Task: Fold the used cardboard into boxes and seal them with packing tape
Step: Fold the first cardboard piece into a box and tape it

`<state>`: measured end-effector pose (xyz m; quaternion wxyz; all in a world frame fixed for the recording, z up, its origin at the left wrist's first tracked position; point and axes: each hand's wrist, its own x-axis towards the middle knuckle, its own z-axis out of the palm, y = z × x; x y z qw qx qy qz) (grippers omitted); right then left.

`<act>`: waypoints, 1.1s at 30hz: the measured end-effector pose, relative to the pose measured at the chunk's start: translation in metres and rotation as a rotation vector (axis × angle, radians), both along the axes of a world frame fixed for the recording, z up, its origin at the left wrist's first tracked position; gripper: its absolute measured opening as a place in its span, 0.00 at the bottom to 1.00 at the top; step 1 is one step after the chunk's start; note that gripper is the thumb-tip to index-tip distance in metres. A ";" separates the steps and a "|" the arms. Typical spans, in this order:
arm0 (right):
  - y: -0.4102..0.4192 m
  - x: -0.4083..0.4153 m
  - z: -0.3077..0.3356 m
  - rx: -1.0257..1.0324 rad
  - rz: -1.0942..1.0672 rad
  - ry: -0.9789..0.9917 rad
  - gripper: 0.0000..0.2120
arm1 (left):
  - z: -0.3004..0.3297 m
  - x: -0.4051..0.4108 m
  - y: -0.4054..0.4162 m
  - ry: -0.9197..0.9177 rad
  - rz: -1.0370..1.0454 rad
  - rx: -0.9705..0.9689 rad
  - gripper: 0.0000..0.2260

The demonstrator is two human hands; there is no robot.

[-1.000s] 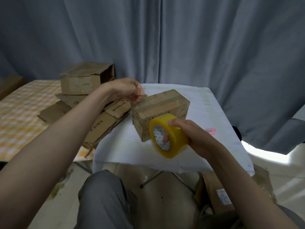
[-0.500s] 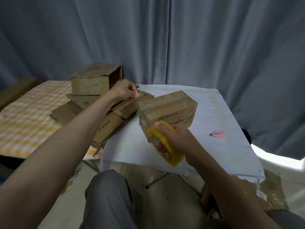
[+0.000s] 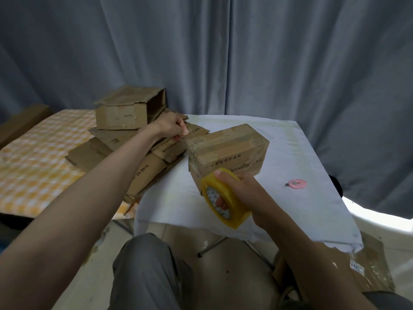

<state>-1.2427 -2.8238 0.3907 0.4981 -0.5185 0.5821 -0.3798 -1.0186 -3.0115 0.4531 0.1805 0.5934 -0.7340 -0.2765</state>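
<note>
Tape roll [image 3: 225, 198] gripped in my right hand [image 3: 243, 193] beside the box [image 3: 230, 151], ready for sealing; left hand [image 3: 173, 128] pinches flat cardboard [image 3: 178, 146], probably selecting the next piece.

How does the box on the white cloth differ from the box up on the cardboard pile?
The box on the white cloth is closed, with tape bands over its top; the box on the cardboard pile gapes open at its right end. The first sits by the right hand holding the tape roll; the second lies behind the left hand. Both are worn brown cardboard.
</note>
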 end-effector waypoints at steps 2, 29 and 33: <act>-0.001 0.000 -0.003 0.006 0.010 -0.015 0.17 | -0.002 0.000 -0.002 -0.019 0.006 0.026 0.03; -0.011 0.021 -0.032 -0.033 0.070 -0.218 0.16 | -0.038 -0.036 0.074 -0.522 -0.182 -0.230 0.31; -0.009 0.027 -0.037 -0.004 0.082 -0.272 0.15 | -0.037 -0.023 0.060 -0.562 -0.258 -0.076 0.52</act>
